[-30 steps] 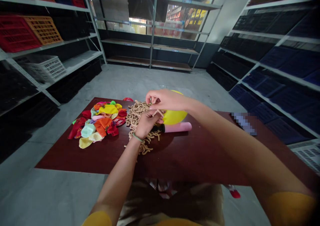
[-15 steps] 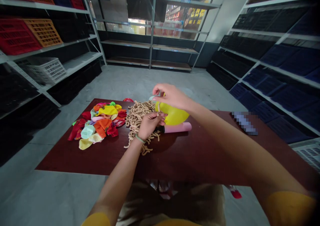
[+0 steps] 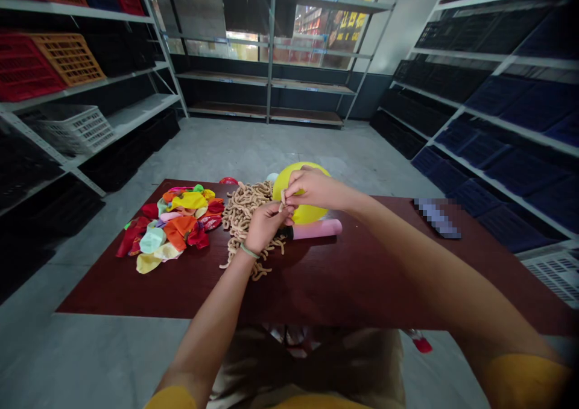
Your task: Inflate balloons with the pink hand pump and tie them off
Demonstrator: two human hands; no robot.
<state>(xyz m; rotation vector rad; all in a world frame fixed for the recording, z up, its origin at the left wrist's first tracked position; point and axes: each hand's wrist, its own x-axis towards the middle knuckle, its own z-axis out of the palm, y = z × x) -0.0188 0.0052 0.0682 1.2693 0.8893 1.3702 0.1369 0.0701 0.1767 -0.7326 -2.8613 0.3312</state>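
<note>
The neck (image 3: 283, 202) of a yellow balloon (image 3: 305, 213) is pinched between the clenched left grip (image 3: 266, 228) and right grip (image 3: 314, 190), apparently to keep it inflated.

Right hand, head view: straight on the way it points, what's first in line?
The left hand. The right hand points left and slightly down, its fingertips right at the other hand's fingers; depth is unclear, they may already touch. Beyond lies the heap of tan curly strands.

- Your inflated yellow balloon (image 3: 281, 183) is round and sits just beside the tan strands, near the far edge of the bench (image 3: 316, 288).
- Your tan ridged strands (image 3: 242, 213) lie in a loose, tangled heap toward the bench's middle.
</note>
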